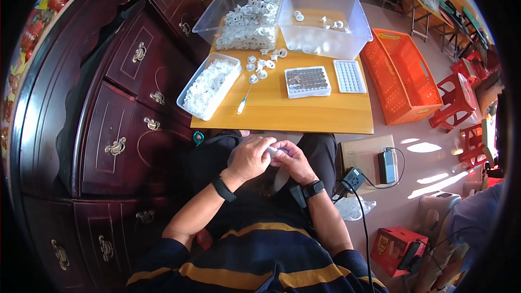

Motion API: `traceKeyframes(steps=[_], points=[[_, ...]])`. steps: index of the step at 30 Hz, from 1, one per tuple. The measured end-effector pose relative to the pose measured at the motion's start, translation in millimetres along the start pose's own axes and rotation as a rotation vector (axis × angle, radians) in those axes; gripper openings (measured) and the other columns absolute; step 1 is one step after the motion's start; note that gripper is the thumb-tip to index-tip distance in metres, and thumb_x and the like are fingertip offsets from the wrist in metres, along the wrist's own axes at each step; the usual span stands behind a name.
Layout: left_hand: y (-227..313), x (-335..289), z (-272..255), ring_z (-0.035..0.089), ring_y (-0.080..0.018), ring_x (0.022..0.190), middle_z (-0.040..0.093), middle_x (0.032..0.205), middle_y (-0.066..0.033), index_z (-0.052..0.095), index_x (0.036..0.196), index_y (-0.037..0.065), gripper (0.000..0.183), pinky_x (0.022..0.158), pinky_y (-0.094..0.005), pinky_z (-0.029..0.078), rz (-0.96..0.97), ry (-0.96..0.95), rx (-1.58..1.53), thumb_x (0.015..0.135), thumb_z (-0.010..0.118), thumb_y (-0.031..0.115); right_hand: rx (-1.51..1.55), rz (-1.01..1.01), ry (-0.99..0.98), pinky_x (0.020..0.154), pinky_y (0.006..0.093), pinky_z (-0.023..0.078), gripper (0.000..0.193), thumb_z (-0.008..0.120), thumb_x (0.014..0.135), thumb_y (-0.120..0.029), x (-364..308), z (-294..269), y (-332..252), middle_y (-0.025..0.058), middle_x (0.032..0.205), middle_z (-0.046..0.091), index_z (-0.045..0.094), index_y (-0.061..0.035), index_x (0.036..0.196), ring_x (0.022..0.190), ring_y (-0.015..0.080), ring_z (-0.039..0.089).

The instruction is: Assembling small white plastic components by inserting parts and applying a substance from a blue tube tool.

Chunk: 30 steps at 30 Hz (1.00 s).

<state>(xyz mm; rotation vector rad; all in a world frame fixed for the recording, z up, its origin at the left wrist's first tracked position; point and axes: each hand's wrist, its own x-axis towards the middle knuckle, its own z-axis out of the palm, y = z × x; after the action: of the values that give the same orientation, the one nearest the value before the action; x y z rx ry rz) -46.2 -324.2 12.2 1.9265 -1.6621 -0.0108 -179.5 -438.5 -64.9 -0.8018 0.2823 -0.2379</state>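
Over my lap, my left hand and my right hand meet, both closed around a small whitish plastic piece. Fingers cover most of it, so its exact kind is hidden. On the wooden table beyond them lies a thin screwdriver-like tool with a white handle, its tip by a cluster of loose white ring-shaped plastic parts. A white tray at the left is heaped with small translucent pieces. To the right sit a tray with rows of small dark and silvery discs and a white dimpled tray.
Two clear bins stand at the back: the left bin full of white parts, the right bin holding several. Dark wooden drawers line my left. An orange crate, red stools and a black cable are at the right.
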Motion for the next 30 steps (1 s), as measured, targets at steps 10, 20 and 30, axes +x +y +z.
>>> traceKeyframes(steps=[10,20,30], points=[[15,-3,0,0.06,-0.029,0.092,0.06,0.09,-0.01,0.053,0.126,0.005,0.06,0.084,-0.0392,0.051,-0.037,0.111,-0.01,0.07,0.074,0.003,0.108,-0.055,-0.008,0.089,0.0318,0.054,0.025,0.061,0.096,-0.013,0,2,-2,0.0079,0.113,0.065,0.054,-0.0046,0.119,0.099,0.0171,0.065],[10,-7,13,0.059,-0.0269,0.08,0.058,0.084,-0.0095,0.052,0.125,0.002,0.059,0.072,-0.039,0.05,-0.003,0.175,0.009,0.07,0.073,0.001,0.053,-0.104,0.036,0.088,0.0318,0.053,0.033,0.063,0.095,-0.01,-1,11,-4,0.0088,0.11,0.066,0.048,-0.0047,0.124,0.097,0.0166,0.065],[15,0,0,0.061,-0.0292,0.08,0.059,0.084,-0.0098,0.059,0.114,0.004,0.041,0.072,-0.0383,0.052,-0.076,0.168,-0.07,0.074,0.065,0.001,0.101,-0.04,-0.015,0.092,0.0323,0.053,0.031,0.049,0.103,-0.019,-3,5,-1,0.0093,0.119,0.063,0.05,-0.0028,0.129,0.104,0.0178,0.064]])
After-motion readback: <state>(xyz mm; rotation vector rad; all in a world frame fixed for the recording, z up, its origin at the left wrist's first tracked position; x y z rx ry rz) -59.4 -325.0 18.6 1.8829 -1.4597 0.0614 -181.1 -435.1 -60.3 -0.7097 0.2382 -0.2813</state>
